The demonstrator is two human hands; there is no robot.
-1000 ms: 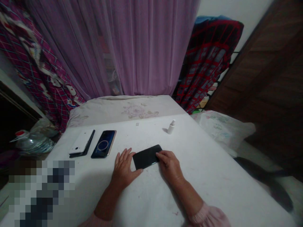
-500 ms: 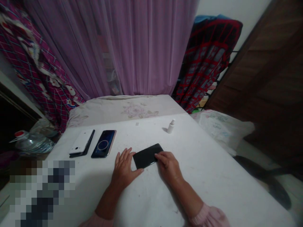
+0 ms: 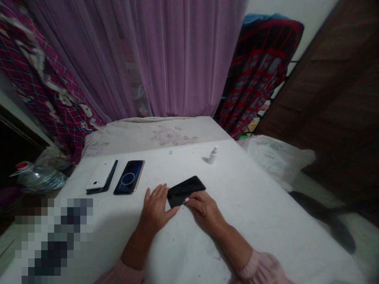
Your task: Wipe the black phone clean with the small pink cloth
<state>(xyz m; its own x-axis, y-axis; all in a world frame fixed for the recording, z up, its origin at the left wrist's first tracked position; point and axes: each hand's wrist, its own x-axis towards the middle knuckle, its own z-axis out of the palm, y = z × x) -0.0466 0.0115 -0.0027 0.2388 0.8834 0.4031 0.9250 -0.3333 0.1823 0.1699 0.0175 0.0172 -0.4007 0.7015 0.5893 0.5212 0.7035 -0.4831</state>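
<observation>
A black smartphone [image 3: 186, 190] lies flat and slanted on the white-covered table. My left hand [image 3: 155, 209] is at its left end, with the thumb on the near corner and the index finger at the far corner, holding the phone between them. My right hand [image 3: 205, 209] is pinched at the phone's near long edge. A small pale pink bit shows at those fingertips, too small to name. Behind the phone, to the right, a small white spray bottle [image 3: 212, 156] stands upright.
Left of my hands lie a blue phone [image 3: 128, 178] with a ring on its back and a white phone [image 3: 102, 175] stacked on a dark one. A tiny pale square [image 3: 170, 152] lies further back. Purple curtains [image 3: 183, 59] hang behind the table [image 3: 254, 221].
My right hand has slid left and toward me along the phone's near edge, still pinched. My left hand and the phone have hardly moved.
</observation>
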